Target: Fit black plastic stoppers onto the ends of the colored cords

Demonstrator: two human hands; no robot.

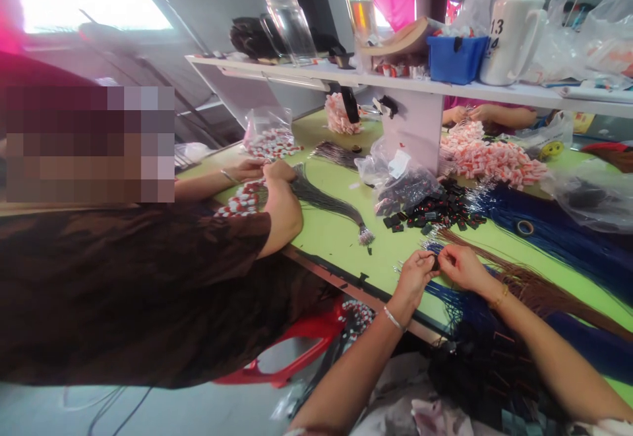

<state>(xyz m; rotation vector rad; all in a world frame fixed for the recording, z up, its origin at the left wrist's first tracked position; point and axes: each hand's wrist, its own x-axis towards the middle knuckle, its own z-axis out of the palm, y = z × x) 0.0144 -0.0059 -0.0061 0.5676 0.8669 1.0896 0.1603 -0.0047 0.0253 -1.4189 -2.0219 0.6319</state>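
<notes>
My left hand (416, 276) pinches a small black connector housing (436, 263) above the near edge of the green table. Right against it, the fingertips of my right hand (462, 268) are closed at the housing's other side; whether a wire is between them is hidden. Blue wires (448, 299) with metal terminal ends lie under both hands. A bundle of brown wires (531, 287) runs beneath my right wrist. Just beyond my hands is a heap of black connector housings (452, 205), beside a plastic bag (403, 182) holding more.
At left, a co-worker's hands (279, 171) work beside a dark wire bundle (336, 202) and red-and-white parts (242, 200). A shelf (316, 74) spans the table, bearing a blue bin (455, 59) and a white mug (509, 40). A red stool (291, 347) stands below.
</notes>
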